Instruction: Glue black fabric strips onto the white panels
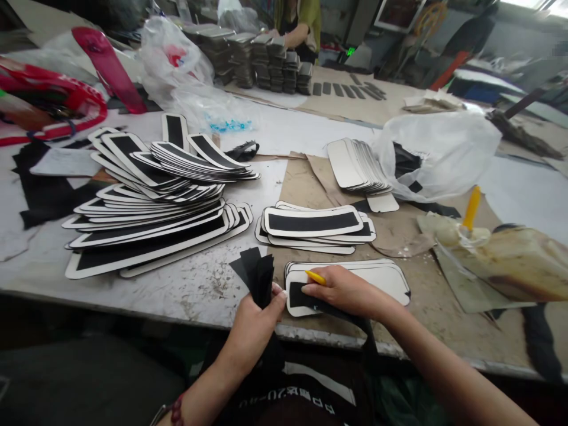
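Black fabric strip (306, 297) is being pressed onto the top white card (355, 283) of a small stack at the near edge of the bench (195, 290), just in front of the person. Right hand (344, 291) is lying flat over the strip's near end, its grip pressed down on the fabric with a yellow tool (316, 277) tucked between thumb and fingers. Left hand (254, 322) is pinching a fanned bundle of black strips (255, 273), holding it upright just left of the card. Doing this step well appears to mean centring the strip so that an even white border is showing all round, as on the finished pieces, and smoothing from one end outward so that no wrinkle is forming. Finished cards (313, 223) are sitting in a short pile just beyond the work, and a much larger fanned heap of long black-and-white pieces (151, 219) is spreading across the left of the bench. Blank white cards (357, 167) are leaning in a row farther back, beside a crumpled clear plastic bag (439, 151). Yellow-handled brush (471, 208) is resting in a glue-smeared container at the right. Another person (299, 23) is working at the far end, behind stacks of grey pieces (261, 59).
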A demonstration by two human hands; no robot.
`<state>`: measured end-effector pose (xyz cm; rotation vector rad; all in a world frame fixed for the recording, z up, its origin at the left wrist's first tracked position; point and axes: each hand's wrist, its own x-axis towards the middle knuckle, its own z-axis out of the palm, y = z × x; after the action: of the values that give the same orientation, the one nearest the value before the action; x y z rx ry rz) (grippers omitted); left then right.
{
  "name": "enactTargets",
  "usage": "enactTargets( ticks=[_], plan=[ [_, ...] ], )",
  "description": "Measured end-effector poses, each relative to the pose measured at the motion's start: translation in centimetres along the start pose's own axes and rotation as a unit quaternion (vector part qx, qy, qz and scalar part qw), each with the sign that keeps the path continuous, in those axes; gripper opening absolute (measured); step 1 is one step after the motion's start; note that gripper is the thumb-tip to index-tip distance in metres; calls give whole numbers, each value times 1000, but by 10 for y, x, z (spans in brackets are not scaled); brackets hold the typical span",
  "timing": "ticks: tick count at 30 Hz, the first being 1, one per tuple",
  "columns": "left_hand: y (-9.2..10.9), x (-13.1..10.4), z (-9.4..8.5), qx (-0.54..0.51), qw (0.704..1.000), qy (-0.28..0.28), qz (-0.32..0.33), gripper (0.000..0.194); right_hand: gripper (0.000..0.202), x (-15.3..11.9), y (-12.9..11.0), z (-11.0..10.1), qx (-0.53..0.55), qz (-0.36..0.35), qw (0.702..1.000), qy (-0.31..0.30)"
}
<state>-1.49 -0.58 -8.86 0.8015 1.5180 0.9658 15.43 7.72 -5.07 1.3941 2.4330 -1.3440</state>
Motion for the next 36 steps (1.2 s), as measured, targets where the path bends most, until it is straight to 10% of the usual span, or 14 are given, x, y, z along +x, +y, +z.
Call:
enactTargets(
  ticks=[17,26,36],
  plan=[
    [5,16,12,75,995,67,-22,27,31,10,-12,7,-219,74,973,-15],
    [1,17,12,97,993,60,-40,24,33,-87,43,-25,-122,174,975,68],
    [-10,18,10,148,987,32,-46,40,25,-68,48,-39,-312,284,888,182]
  ],
)
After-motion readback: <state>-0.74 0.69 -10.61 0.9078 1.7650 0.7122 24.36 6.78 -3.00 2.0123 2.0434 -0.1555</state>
